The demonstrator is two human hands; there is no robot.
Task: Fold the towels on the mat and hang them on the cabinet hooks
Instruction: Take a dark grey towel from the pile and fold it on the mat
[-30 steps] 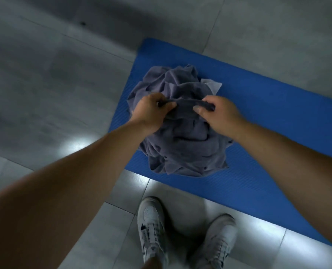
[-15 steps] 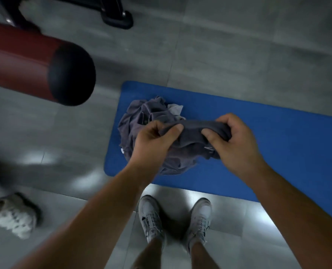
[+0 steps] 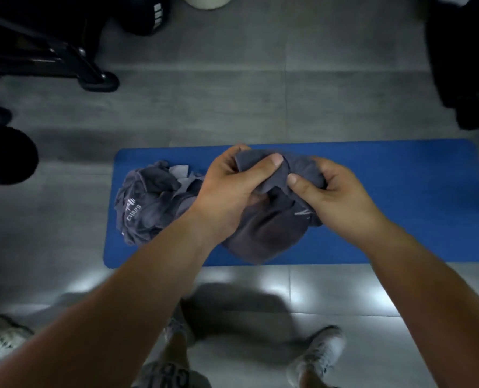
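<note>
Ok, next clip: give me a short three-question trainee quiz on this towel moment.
1. True or false: both the left hand and right hand grip the same bunched dark grey cloth towel.
2. Where does the crumpled grey towel pile lie? A) bare floor B) left end of the blue foam mat C) a hook
3. Fill in: the held towel is ____ folded.

Key: 1 true; 2 B; 3 not yet

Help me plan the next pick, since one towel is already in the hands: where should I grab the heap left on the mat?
Judging by its shape, take the heap at its raised top folds, coming straight down from above. It lies crumpled on the mat with no clean edge showing, so a pinch on the highest ridge near the pale patch should lift one layer free.
</note>
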